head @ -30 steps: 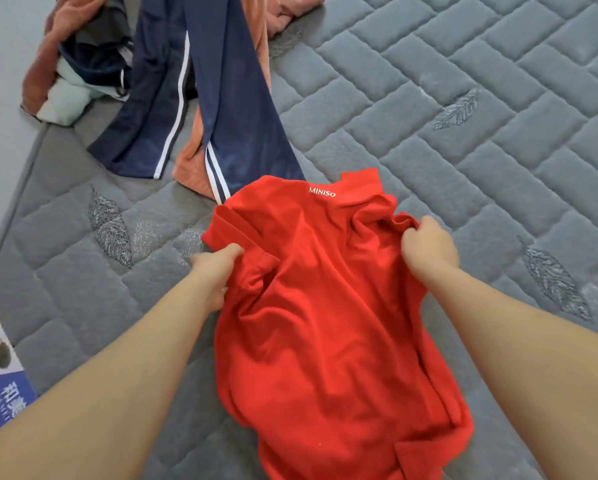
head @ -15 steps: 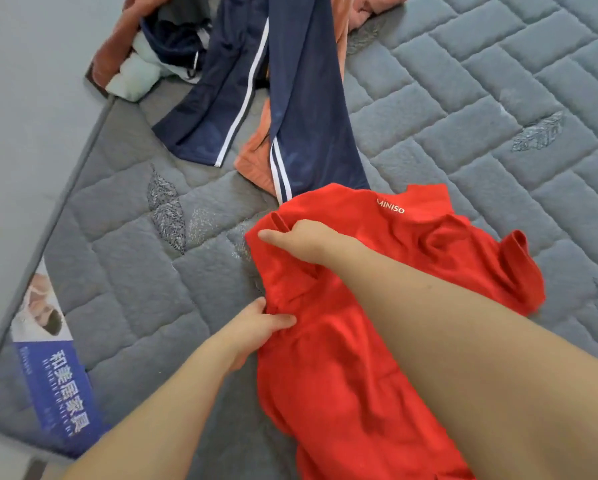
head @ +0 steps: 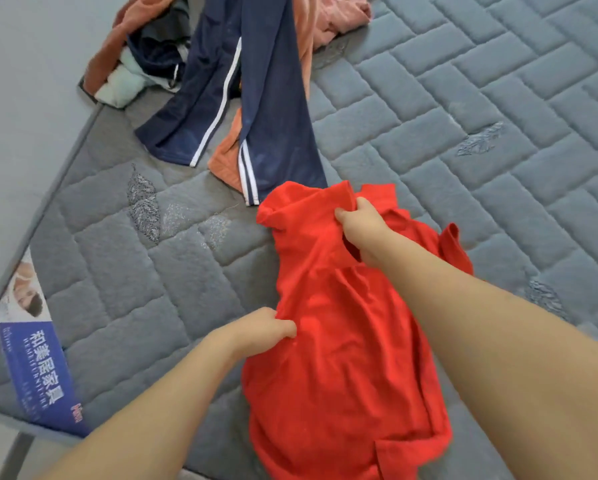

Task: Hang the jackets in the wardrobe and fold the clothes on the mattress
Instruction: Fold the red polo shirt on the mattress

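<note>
Underneath, a grey quilted mattress [head: 429,109] (leaf-stitched); left hand [head: 259,332] and right hand [head: 361,221] pinch the red shirt [head: 332,358].

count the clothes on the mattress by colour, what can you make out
red: 1, the shirt held by both hands
navy with white stripes: 1, the track pants
orange: 1, a cloth under the pants
pink: 1
pale green: 1
total: 5 told apart; the far pile hides more

A home bedroom is showing here: a grey quilted mattress [head: 463,109] is lying low on a plain grey floor [head: 23,64], its printed brand label [head: 37,368] still showing, with a pile of everyday clothes [head: 159,57] sitting at its corner
</note>
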